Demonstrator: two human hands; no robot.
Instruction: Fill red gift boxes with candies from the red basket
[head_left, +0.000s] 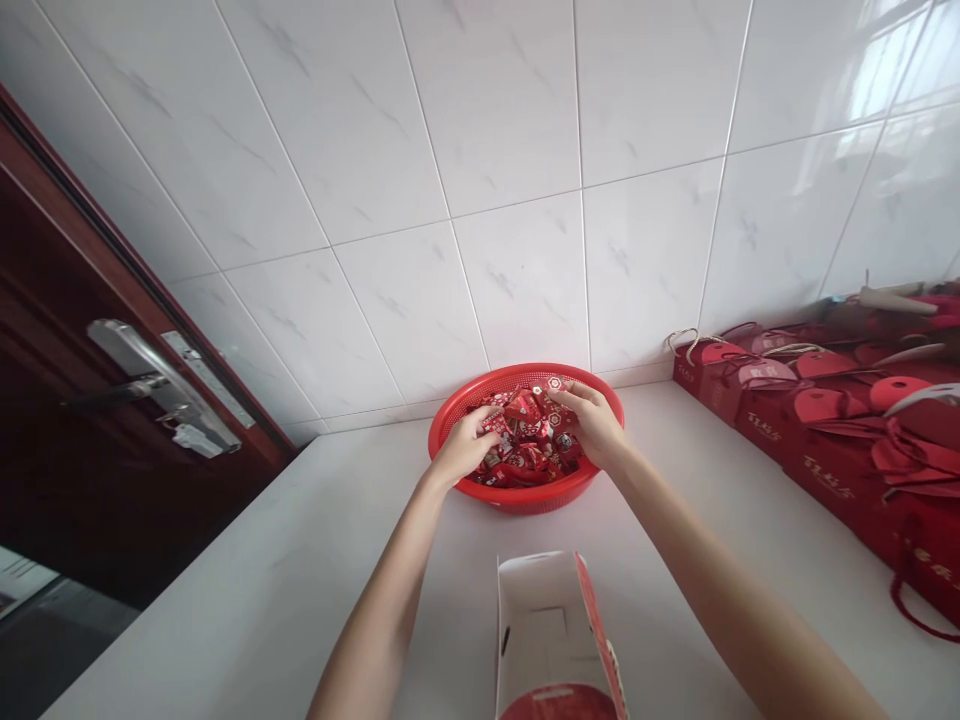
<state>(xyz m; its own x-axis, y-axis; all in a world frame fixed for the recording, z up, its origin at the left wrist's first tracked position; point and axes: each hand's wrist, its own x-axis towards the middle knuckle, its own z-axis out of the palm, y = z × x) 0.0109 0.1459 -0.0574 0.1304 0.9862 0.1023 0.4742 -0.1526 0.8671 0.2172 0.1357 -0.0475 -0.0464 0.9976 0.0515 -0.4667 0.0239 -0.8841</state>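
A red plastic basket (592, 490) stands against the tiled wall, holding many small red wrapped candies (525, 460) with white and gold print. Both hands reach over its rim. My left hand (466, 442) is at the left side of the pile, thumb and fingers closed on a wrapped candy there. At the right side, my right hand (591, 418) pinches a red wrapper with pale hexagon patterns. Nearer to me, between my forearms, an open gift box (534, 640) shows a bare white inside, a red flap at the front and a cord along its right side.
Rows of red gift boxes (795, 470) with gold lettering and cord handles line the right side of the white tabletop (330, 560). To the left is a dark red door (67, 420) with a metal handle (161, 385) and keys in the lock.
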